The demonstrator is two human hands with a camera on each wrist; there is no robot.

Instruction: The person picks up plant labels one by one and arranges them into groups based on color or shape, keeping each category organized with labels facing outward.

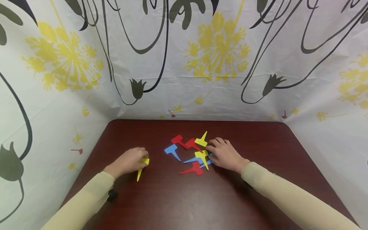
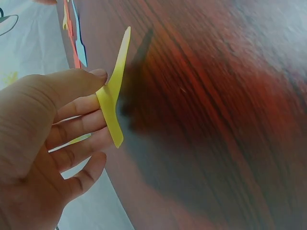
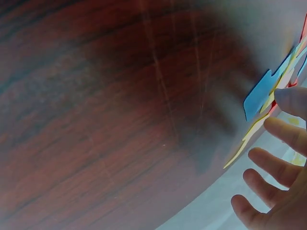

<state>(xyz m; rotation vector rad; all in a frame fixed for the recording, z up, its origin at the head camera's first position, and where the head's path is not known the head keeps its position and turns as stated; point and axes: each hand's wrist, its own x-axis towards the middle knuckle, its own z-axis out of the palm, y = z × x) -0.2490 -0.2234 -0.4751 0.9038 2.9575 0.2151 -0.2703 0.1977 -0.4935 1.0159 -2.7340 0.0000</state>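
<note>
My left hand (image 1: 130,162) pinches a yellow T-shaped plant label (image 2: 111,103) between thumb and fingers, left of the pile, with its pointed stem toward the near side in the head view. My right hand (image 1: 227,155) reaches over the right side of the pile with fingers spread and nothing gripped. Under its fingertips lies a blue label (image 3: 261,93), partly hidden by the hand in the head view. Close to it are a yellow label (image 1: 202,156) lying across blue ones, and another yellow label (image 1: 202,141) farther back.
Red labels (image 1: 196,168) lie at the front and back of the pile, and a blue label (image 1: 171,149) at its left. The dark wooden table (image 1: 184,201) has rounded far corners. Patterned white fabric (image 1: 184,64) hangs round its back and sides.
</note>
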